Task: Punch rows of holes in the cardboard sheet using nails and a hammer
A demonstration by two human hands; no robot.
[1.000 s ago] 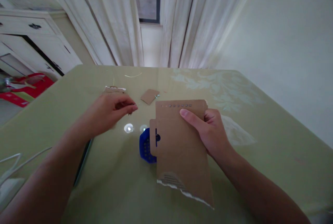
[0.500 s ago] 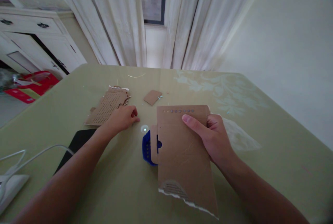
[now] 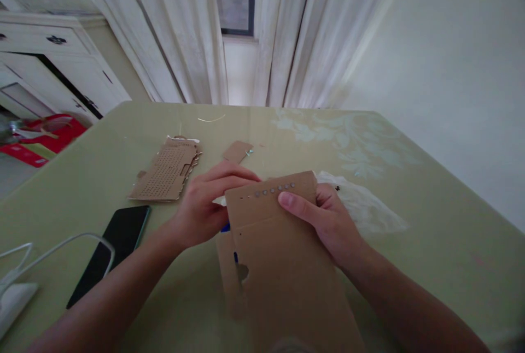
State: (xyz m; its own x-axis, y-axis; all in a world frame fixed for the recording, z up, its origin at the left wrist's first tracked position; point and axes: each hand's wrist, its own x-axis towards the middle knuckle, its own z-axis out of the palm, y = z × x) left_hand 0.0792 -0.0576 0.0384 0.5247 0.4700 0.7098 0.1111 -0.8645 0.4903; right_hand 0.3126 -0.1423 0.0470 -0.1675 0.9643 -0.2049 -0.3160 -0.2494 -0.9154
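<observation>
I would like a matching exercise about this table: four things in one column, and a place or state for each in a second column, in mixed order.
Things:
1. cardboard sheet
2. phone
3. perforated cardboard piece
4. small cardboard scrap

Places or states:
A. lies screen up near the white cable
B. held by the left hand and the right hand
C. lies far, beyond the left hand's fingers
D. lies flat, beyond the phone

Pairs: 1-B, 2-A, 3-D, 4-C

My left hand [image 3: 205,208] sits mid-frame, fingers curled and pointing right. My right hand [image 3: 328,216] is just right of it, fingers bent leftward; both forearms rise from the bottom corners.
</observation>
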